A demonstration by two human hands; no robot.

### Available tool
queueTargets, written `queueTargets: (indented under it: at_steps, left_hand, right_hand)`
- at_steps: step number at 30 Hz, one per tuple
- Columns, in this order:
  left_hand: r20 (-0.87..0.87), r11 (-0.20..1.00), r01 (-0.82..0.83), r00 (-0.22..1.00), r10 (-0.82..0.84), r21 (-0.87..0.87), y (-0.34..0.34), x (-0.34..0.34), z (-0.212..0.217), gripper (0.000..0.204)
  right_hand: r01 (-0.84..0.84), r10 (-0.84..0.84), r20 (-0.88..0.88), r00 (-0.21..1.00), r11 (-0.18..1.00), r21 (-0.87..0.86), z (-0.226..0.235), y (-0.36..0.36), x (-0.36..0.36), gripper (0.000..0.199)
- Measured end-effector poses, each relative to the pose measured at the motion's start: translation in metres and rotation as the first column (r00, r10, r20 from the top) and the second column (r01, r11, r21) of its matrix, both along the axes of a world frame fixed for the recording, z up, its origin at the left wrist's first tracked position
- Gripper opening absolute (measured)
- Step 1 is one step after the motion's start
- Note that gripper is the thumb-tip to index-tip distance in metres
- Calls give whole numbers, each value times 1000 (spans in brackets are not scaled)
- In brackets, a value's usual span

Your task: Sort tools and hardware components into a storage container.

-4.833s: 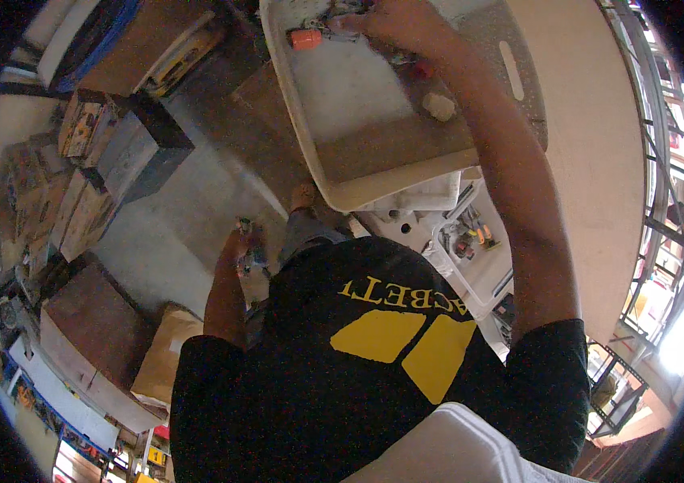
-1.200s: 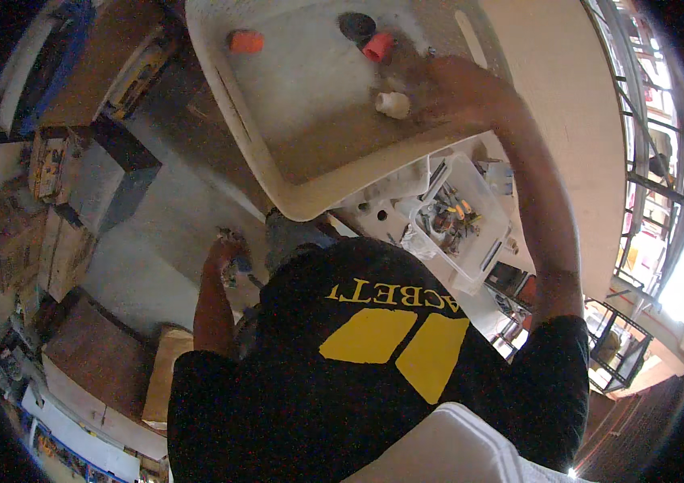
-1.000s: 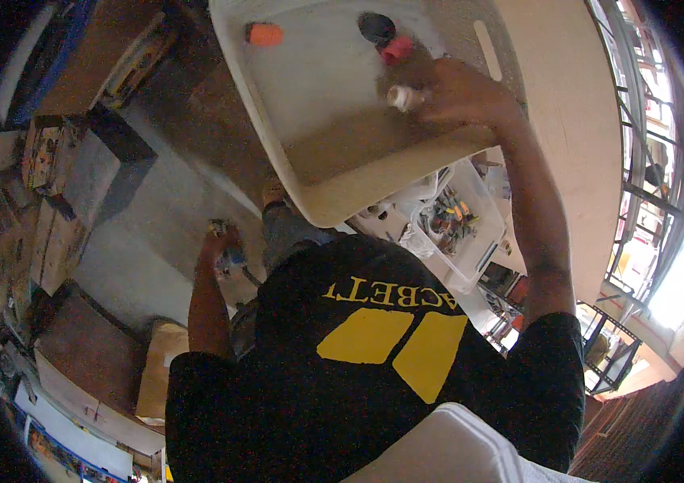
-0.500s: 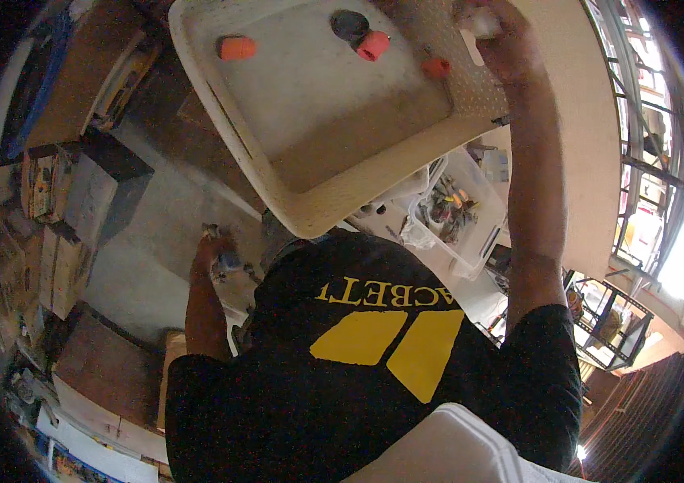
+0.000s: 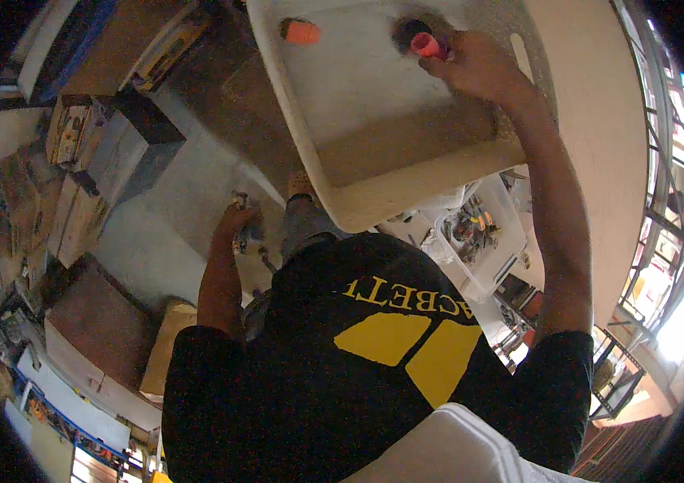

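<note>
A wide off-white basin [image 5: 390, 201] stands in front of me at the top of the view. My right hand [image 5: 475, 68] reaches across it, fingers closed on a small red cylinder [image 5: 426, 46] beside a dark round hole [image 5: 403, 30] in the basin floor. An orange piece [image 5: 302, 32] lies apart at the basin's far left. My left hand [image 5: 237, 221] hangs low at my side, away from the basin, curled around a small grey object [image 5: 247, 235] that is too small to make out.
A clear plastic bin [image 5: 479, 233] of small parts sits under the basin's near right corner. Cardboard boxes [image 5: 76, 161] and a brown crate [image 5: 92, 322] crowd the grey floor on the left. Window grilles [image 5: 664, 266] run along the right.
My right hand has come back from the basin's far right edge to the red cylinder by the dark hole. The left hand has stayed low at my side.
</note>
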State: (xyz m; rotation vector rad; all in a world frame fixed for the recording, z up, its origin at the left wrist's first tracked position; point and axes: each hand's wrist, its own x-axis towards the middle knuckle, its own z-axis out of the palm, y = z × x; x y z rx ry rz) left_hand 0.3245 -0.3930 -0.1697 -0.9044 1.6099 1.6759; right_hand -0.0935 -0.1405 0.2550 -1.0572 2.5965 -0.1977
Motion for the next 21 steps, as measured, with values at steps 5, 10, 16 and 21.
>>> queueTargets:
  at_steps: [5,10,16,21]
  left_hand:
    - [136,989,-81,986,98,-125,9,12,-3,45]
    - [189,969,-225,952,240,-97,19,36,-19,41]
    - [205,929,-362,918,341,78,24,34,-6,42]
    - [82,927,-366,930,360,82,20,62,-23,41]
  right_hand:
    - [-123,129,62,990,988,-90,13,-41,8,46]
    - [-295,356,98,929,875,-383,22,-77,20,46]
    - [-113,238,228,944,884,-455,18,-78,26,43]
    - [-13,168,277,946,875,-485,17,-78,25,42]
